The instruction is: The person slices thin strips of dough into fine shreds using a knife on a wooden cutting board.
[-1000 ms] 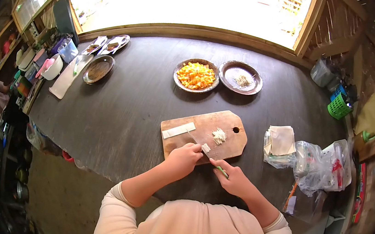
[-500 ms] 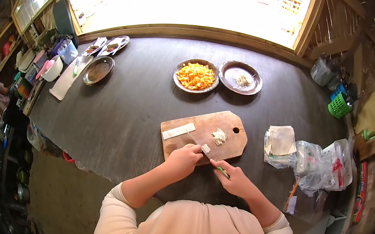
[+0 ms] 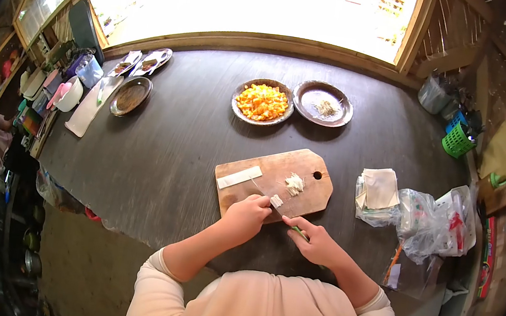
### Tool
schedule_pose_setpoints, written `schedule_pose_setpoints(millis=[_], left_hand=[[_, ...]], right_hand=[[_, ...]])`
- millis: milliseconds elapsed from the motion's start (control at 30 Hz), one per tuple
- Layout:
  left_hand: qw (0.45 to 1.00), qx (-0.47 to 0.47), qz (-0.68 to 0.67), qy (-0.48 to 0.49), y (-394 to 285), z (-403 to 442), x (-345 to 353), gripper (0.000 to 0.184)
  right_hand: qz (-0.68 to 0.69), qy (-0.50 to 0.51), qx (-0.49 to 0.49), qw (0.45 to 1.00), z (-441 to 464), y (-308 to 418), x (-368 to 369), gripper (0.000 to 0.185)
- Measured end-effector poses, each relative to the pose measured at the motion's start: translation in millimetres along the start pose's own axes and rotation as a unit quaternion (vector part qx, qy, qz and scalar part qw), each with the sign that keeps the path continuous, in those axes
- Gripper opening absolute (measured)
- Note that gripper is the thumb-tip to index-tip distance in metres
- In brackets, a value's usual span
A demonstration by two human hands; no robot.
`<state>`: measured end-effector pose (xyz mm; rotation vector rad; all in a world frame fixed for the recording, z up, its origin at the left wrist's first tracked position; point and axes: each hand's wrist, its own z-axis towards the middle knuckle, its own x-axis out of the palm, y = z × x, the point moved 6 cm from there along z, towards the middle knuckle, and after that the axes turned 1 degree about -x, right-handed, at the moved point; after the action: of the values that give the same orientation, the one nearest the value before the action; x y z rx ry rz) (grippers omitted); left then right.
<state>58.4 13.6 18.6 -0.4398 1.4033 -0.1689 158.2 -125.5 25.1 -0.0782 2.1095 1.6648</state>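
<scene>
A wooden cutting board [image 3: 286, 164] lies at a slant on the dark table, its holed end to the right. My left hand [image 3: 245, 216] is closed at the board's front edge, its fingertips pressed on a small bunch of white strips [image 3: 277, 201]. Closed around the green handle of a knife [image 3: 299, 231] is my right hand [image 3: 318, 245], just right of those strips; the blade can barely be made out. Behind the fingers sits a little heap of thin white shreds [image 3: 294, 184]. One flat white slab [image 3: 239, 177] rests on the board's left part.
Beyond the board stand a plate of orange pieces [image 3: 262, 103] and a plate [image 3: 338, 119] with dry shreds. A brown dish [image 3: 131, 96] and a pale cloth [image 3: 87, 111] lie left. Rightward are stacked wrappers [image 3: 380, 189], plastic bags [image 3: 423, 224] and a green basket [image 3: 457, 142].
Both hands stay nearly in place over the board, with the knife and strips still held. The whole view has shifted very slightly.
</scene>
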Motion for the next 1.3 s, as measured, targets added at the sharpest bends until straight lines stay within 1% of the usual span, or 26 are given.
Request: schedule_pose_setpoints(millis=[67, 100, 167, 267, 400, 467, 500, 567, 600, 667, 800, 867, 1000, 1067, 1200, 1267, 1300], left_hand=[[1.0, -0.003, 0.003, 0.013, 0.8, -0.5, 2.0, 0.017], [1.0, -0.003, 0.002, 0.015, 0.6, -0.9, 2.0, 0.017], [1.0, -0.005, -0.002, 0.012, 0.0, -0.5, 0.7, 0.018], [1.0, 0.005, -0.006, 0.001, 0.9, -0.4, 2.2, 0.018], [1.0, 0.002, -0.012, -0.011, -1.7, -0.8, -2.0, 0.018], [1.0, -0.002, -0.013, 0.0, 0.7, -1.4, 1.7, 0.018], [1.0, -0.003, -0.014, -0.001, 1.5, -1.5, 1.9, 0.018], [1.0, -0.001, -0.019, 0.003, 2.1, -1.5, 3.0, 0.019], [1.0, -0.002, -0.02, 0.004, 2.0, -1.1, 3.3, 0.019], [0.999, -0.001, -0.037, -0.009, 0.9, -1.0, 1.0, 0.02], [0.999, -0.002, -0.046, -0.003, 1.7, -1.2, 1.1, 0.022], [0.999, -0.008, -0.036, 0.012, 3.0, -1.3, 2.7, 0.022], [0.999, -0.012, -0.027, 0.02, 2.8, -1.2, 3.3, 0.023], [1.0, -0.006, -0.027, 0.004, 1.8, -1.3, 3.0, 0.023], [0.999, -0.009, -0.034, 0.003, -0.8, -1.5, -1.6, 0.023], [0.999, -0.018, -0.031, 0.02, 1.5, -1.2, 1.6, 0.024], [0.999, -0.018, -0.031, 0.018, 1.9, -0.8, 1.1, 0.024]], right_hand=[[-0.002, 0.016, 0.052, 0.999, -2.8, 2.3, -1.2, 0.03], [-0.001, 0.016, 0.053, 0.998, -2.0, -2.5, 1.1, 0.03], [0.008, -0.015, -0.02, 1.0, 1.7, -8.6, 3.4, 0.03], [-0.002, -0.022, -0.043, 0.999, 6.5, -6.4, 4.9, 0.031], [0.007, -0.01, -0.025, 1.0, 3.0, 0.4, -0.2, 0.031], [-0.016, 0.042, 0.087, 0.995, -1.4, 2.3, -0.4, 0.029], [-0.017, 0.044, 0.087, 0.995, -1.1, 0.9, 0.5, 0.029], [0.004, 0.014, 0.028, 1.0, -0.2, 1.9, 0.3, 0.029], [0.004, 0.015, 0.03, 0.999, 1.0, 0.5, 2.1, 0.029], [-0.026, -0.004, 0.001, 1.0, 3.5, 3.2, 4.3, 0.03], [-0.012, -0.005, -0.005, 1.0, 2.5, 4.3, 2.0, 0.03], [-0.012, 0.034, 0.078, 0.996, -0.5, 2.0, 2.5, 0.03], [0.015, 0.028, 0.069, 0.997, 0.4, -3.1, 6.1, 0.031], [-0.011, -0.007, -0.007, 1.0, 3.7, -4.3, 6.3, 0.032], [-0.022, -0.003, -0.009, 1.0, 3.3, 4.2, 5.0, 0.033], [0.008, 0.024, 0.041, 0.999, -0.4, 5.5, 2.5, 0.032], [0.007, 0.025, 0.04, 0.999, 0.2, 6.4, 1.8, 0.032]])
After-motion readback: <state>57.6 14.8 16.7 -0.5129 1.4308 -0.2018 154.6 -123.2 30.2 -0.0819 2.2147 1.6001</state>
